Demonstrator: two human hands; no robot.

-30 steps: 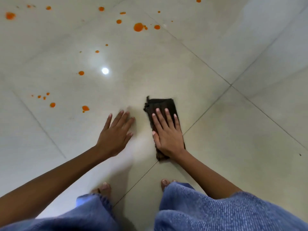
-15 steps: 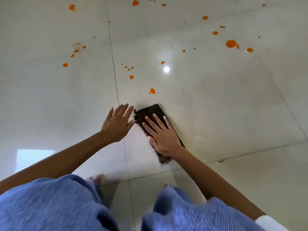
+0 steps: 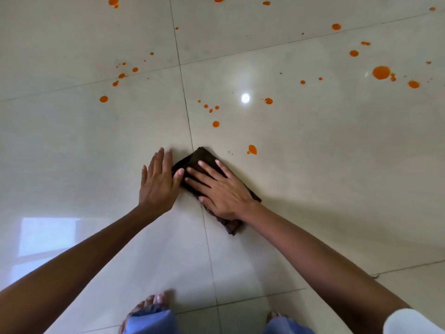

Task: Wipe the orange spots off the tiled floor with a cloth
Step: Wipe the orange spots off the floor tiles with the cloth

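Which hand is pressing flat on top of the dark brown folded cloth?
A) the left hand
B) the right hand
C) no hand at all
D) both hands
B: the right hand lies palm-down with fingers spread on the dark brown folded cloth, while the left hand rests flat on the glossy beige tiled floor beside it, only its thumb reaching the cloth's edge.

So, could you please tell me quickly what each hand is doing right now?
Left hand: open, flat on the floor, holding nothing.
Right hand: open, pressed flat on the dark cloth.
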